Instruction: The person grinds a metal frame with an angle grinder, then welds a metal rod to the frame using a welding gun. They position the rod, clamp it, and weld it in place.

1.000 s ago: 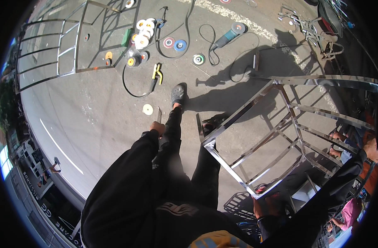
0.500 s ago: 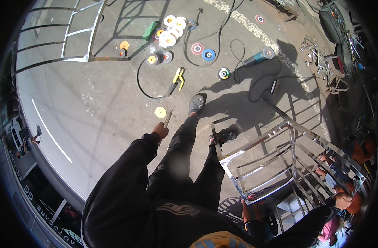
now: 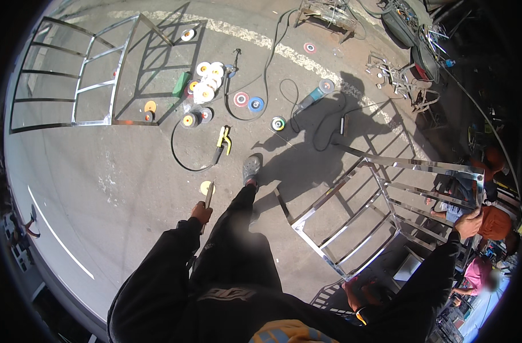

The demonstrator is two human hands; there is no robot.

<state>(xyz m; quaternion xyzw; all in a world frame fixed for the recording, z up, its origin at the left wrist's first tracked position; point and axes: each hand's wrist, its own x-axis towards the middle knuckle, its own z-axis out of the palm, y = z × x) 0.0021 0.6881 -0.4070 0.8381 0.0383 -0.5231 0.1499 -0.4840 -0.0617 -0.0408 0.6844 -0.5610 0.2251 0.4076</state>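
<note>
My left hand (image 3: 201,214) is closed around a slim, straight, stick-like tool (image 3: 210,197) that points away from me; its exact kind is unclear. Just beyond it a pale yellow disc (image 3: 205,187) lies on the ground. Out to the right, my right hand (image 3: 468,223) grips the corner of a shiny metal frame (image 3: 395,214) of welded square tubes, which stands tilted beside my legs. Another person's hand (image 3: 352,291), with a band at the wrist, is at the frame's near lower corner.
A second metal frame (image 3: 95,86) stands far left. On the ground lie a yellow electrode holder (image 3: 222,143) with its cable, a teal angle grinder (image 3: 312,97), a blue disc (image 3: 256,104) and a pile of white discs (image 3: 206,86). Scrap metal (image 3: 395,80) and people are at the right.
My view has shifted, so the ground items sit further left. The metal frame has tilted, its far right corner higher in view. Both hands keep their holds.
</note>
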